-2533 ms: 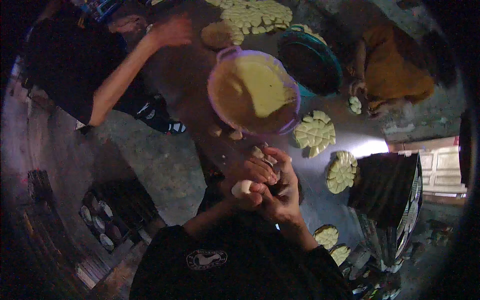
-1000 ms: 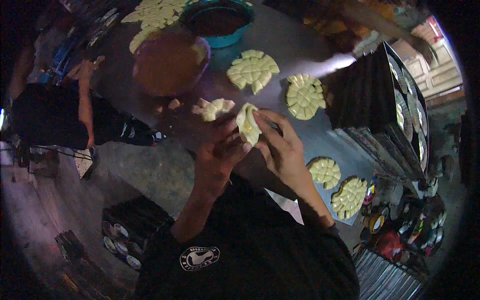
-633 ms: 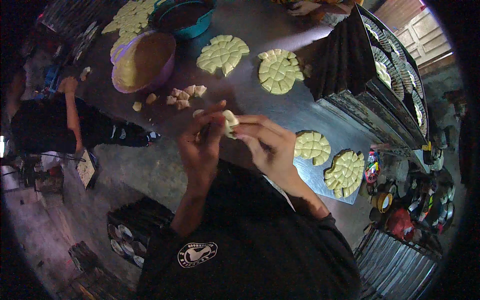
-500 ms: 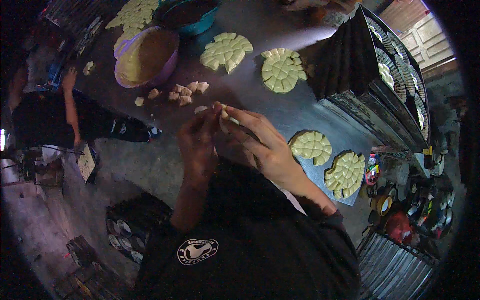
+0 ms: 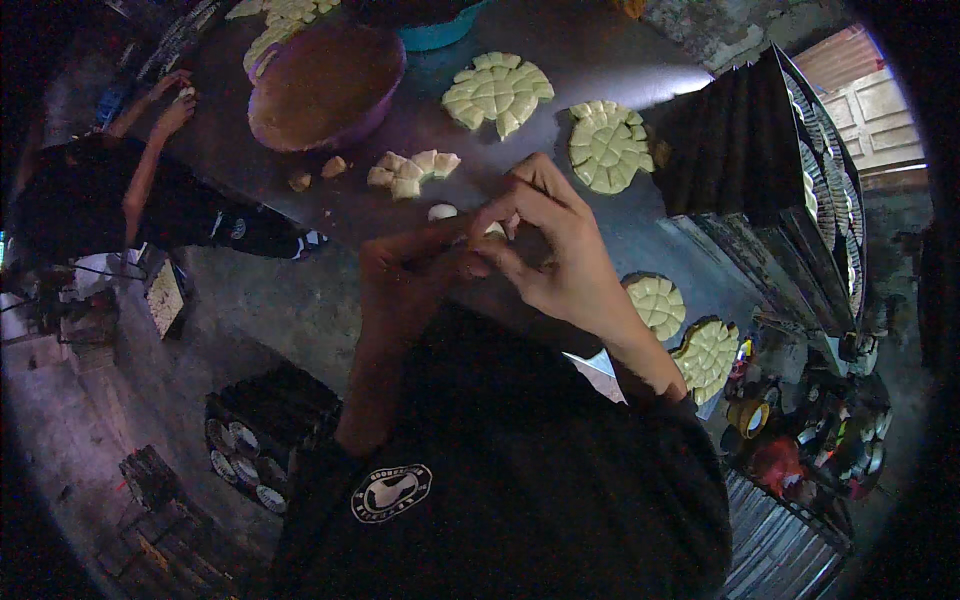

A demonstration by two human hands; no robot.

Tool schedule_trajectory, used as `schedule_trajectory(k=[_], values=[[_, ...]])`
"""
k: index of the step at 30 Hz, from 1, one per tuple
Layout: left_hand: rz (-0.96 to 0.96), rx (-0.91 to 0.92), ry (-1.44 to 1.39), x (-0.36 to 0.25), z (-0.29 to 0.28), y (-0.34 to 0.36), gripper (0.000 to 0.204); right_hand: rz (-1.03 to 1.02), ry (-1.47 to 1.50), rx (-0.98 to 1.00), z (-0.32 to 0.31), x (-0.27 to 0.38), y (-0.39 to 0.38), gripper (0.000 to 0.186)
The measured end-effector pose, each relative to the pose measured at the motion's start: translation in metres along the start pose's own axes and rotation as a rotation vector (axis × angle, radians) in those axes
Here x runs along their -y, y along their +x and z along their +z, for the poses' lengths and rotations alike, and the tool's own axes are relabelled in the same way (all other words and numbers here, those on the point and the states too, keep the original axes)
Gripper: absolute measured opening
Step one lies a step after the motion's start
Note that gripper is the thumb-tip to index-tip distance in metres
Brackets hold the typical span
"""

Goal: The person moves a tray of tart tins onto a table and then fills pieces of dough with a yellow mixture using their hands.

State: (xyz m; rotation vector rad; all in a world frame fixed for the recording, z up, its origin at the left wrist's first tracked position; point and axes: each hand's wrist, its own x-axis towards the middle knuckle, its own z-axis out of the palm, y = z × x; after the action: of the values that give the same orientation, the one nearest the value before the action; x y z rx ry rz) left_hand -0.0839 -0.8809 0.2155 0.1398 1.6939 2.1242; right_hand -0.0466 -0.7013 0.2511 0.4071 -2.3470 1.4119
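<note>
Over the table's near edge, my left hand [image 5: 425,252] and my right hand [image 5: 560,240] meet with bent fingers pinching a small pale piece of dough [image 5: 495,230]. The fingers partly cover it. A smooth white dough ball [image 5: 441,212] shows just past my left hand; whether it rests on the table or against the fingers, I cannot tell. Farther back lie several cut dough pieces [image 5: 408,178] in a cluster, with small brown lumps [image 5: 335,167] to their left. Behind them stands a purple basin [image 5: 372,122] with a brown mass inside.
Scored dough rounds [image 5: 498,88] lie across the metal table, two of them near its right end [image 5: 706,358]. A teal basin [image 5: 445,32] stands at the back. Stacked black trays [image 5: 735,150] rise at the right. At the left, a co-worker's hands [image 5: 178,105] hold something pale.
My hands have come round the dough piece, with the right fingers now curled into a pinch. The co-worker's hands have come together. The whole view has shifted slightly.
</note>
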Motion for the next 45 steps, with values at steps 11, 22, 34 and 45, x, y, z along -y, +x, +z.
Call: schedule_trajectory(k=[11, 22, 34, 45], values=[[-0.309, 0.180, -0.228, 0.014, -0.079, 0.056, 0.032, 0.174, -0.197, 0.259, 0.058, -0.027, 0.046, 0.049], [-0.194, 0.029, 0.069, 0.120, -0.142, 0.032, 0.037, 1.059, 0.325, 0.129, 0.160, -0.088, -0.037, 0.057], [0.063, 0.002, 0.547, 0.143, -0.157, 0.095, 0.019, 0.309, -0.665, 0.370, 0.133, -0.200, -0.033, 0.025], [0.258, -0.170, 0.831, 0.181, -0.119, 0.103, 0.037, 0.255, -0.437, -0.266, 0.151, -0.272, 0.013, 0.030]])
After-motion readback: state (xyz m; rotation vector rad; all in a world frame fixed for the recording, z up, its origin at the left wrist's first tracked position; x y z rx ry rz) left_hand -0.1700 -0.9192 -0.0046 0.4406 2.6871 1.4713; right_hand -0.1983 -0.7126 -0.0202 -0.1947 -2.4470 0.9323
